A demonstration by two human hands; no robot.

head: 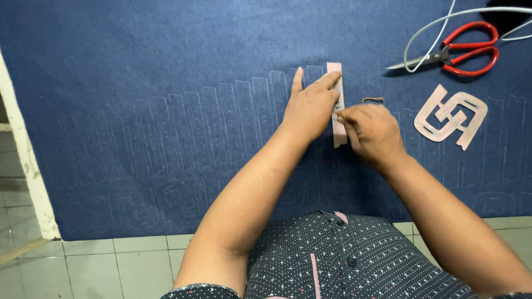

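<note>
A long, narrow pinkish card strip [335, 71] lies upright on a dark blue cloth [144, 61]. My left hand [310, 105] rests flat on the strip's left edge, fingers pressing it onto the cloth. My right hand [372, 132] is closed beside the strip's right edge, pinching something small that I cannot make out, likely a piece of chalk. Rows of pale traced outlines of the same strip shape run across the cloth to the left of my hands.
A pink cut-out template [451, 115] of interlocked shapes lies to the right. Red-handled scissors [464, 55] and a white cable [426, 33] sit at the upper right. A small brownish loop [373, 100] lies above my right hand. Tiled floor [111, 260] borders the cloth below.
</note>
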